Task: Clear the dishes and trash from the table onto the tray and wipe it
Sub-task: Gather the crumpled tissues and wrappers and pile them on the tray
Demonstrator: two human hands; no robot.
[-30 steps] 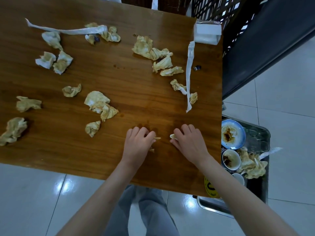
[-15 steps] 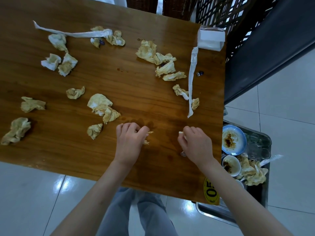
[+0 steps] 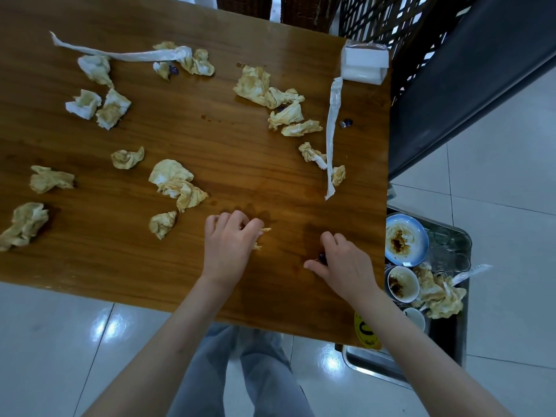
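Dishes look done: plate (image 3: 406,239) & bowls sit on the tray (image 3: 457,236) off the table's (image 3: 210,139) right edge w/ some wads. Lots left: stained napkins (image 3: 177,185) all over, no wiping yet. Left hand (image 3: 230,242) curls round scraps near the front edge; right hand (image 3: 343,266) pinches a small dark bit. Glossy wood, white floor tiles.

Both hands (image 3: 288,251) on wooden table (image 3: 210,139); stained napkins (image 3: 177,185) around

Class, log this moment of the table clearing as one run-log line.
left hand: pinching stained paper scrap | right hand: curled over small dark bit | table: crumpled napkins remain | tray: holds dishes
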